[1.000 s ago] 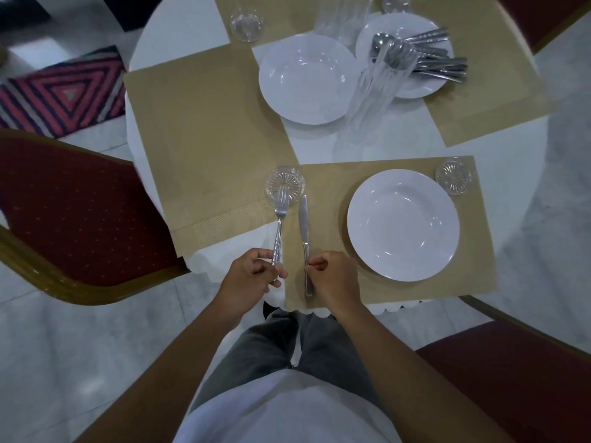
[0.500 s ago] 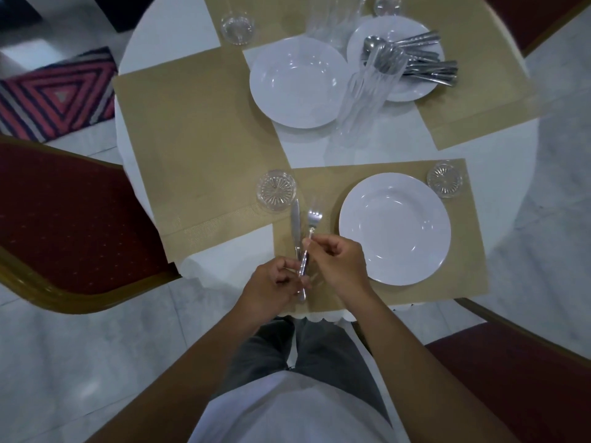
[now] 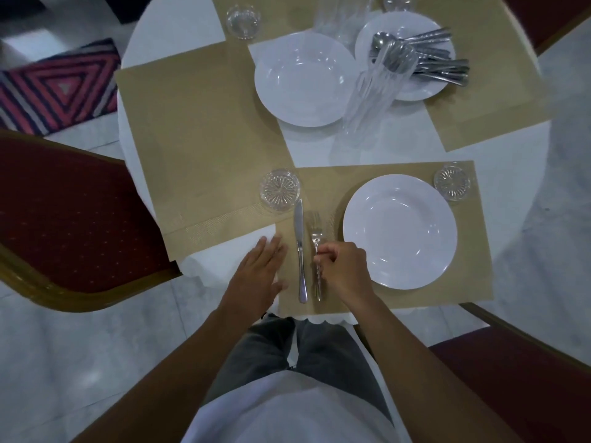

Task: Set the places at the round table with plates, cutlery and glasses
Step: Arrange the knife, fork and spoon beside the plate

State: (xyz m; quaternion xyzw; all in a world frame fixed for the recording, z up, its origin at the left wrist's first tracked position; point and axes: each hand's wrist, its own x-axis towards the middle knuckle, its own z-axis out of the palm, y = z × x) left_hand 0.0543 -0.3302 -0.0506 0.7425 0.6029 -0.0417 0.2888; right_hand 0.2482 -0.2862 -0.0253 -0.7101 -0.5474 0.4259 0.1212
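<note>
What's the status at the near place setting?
Right hand pinching fork handle, fork beside knife left of near plate. Left hand open, flat at placemat edge. Nothing blocking.

This looks like a dining room, perhaps of a restaurant or banquet hall. A round table (image 3: 179, 30) wears a white cloth with a scalloped hem at its near edge and carries tan placemats (image 3: 204, 123), white plates (image 3: 399, 231) and cut glasses (image 3: 280, 190). Spare cutlery (image 3: 428, 62) is piled on a plate toward the far edge. Red upholstered chairs (image 3: 73, 219) with gilt frames stand around it on a pale marble-like floor (image 3: 96, 353), and a striped rug (image 3: 57, 91) lies beyond.
</note>
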